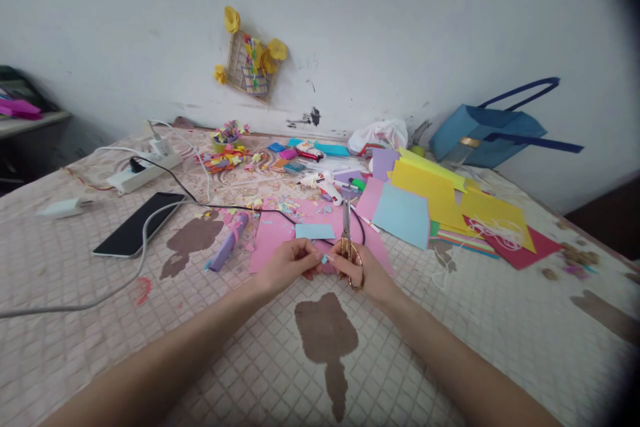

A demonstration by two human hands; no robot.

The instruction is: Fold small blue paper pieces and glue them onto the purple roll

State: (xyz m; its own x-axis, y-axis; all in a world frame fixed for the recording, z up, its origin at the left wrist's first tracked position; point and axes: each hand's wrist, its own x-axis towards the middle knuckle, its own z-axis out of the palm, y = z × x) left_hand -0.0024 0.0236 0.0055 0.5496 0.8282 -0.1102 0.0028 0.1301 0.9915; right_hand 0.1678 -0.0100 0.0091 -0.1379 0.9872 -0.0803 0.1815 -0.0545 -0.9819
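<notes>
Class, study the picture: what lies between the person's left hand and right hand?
In the head view, a small light-blue scrap shows between the fingertips of the left hand and the right hand, which holds the gold-handled scissors.

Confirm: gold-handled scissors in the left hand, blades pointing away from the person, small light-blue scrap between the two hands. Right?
One error: the gold-handled scissors are in the right hand, not the left hand, as the head view shows. Blade direction and the small light-blue scrap stand as stated.
</notes>
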